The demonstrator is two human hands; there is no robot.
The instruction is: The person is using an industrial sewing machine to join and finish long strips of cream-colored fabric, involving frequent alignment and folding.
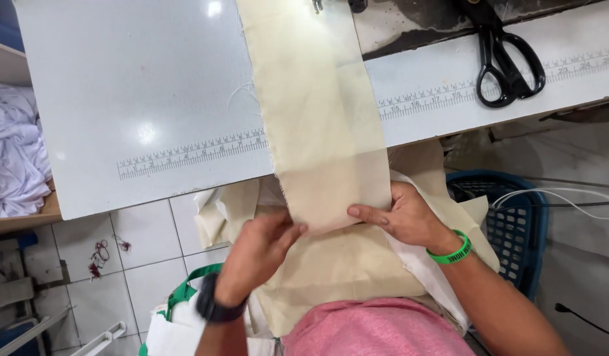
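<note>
Head view: the fingers of the left hand are closed in a pinch on the bottom edge of a long cream cloth strip. The fingers of the right hand are laid almost flat, with the same edge gripped under them. The strip is held at its lower end by both hands, just past the front edge of the desk. From there the strip is stretched up and away across the desk top, and its far end is cut off by the top of the picture.

A black watch is worn on the left wrist, and a green band is worn on the right wrist. More cream cloth is piled on the lap under the hands, above a pink shirt.

A printed ruler is seen along the front of the desk. Black scissors are laid on the desk, well apart from the hands, to the right. A blue basket is set near the right arm. White cloth is heaped on a shelf at the left. A white tiled floor is seen below the desk.
</note>
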